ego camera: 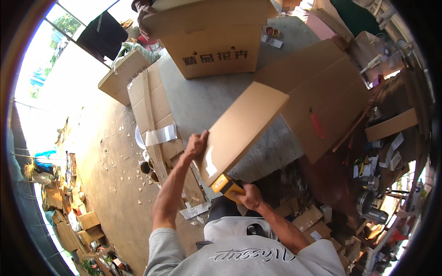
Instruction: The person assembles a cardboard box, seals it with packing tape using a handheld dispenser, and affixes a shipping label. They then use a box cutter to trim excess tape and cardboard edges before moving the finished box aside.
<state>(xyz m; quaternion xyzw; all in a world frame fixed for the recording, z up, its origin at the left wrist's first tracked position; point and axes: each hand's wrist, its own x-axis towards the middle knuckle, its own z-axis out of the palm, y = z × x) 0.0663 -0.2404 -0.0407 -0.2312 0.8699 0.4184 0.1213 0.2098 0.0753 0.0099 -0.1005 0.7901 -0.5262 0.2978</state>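
A shallow folded cardboard piece (243, 120), like a box lid, stands tilted over the grey tabletop (193, 103). My left hand (197, 145) grips its left edge, near a torn patch of whitish tape (210, 162). A yellow and black hand tool (226, 186) is in my right hand (250, 196), its head against the lid's near end. Its exact kind cannot be told. To the right, a flat cardboard sheet (310, 93) rests partly over the table edge, and a red-handled knife (317, 125) lies on it.
A big printed carton (214, 41) stands at the far side, with another person's hand (146, 20) on it. Red-handled scissors (272, 31) lie behind it. Flattened cardboard (152, 103) and a wooden strip (153, 151) line the left side. Cardboard scraps (314, 224) lie low on the right.
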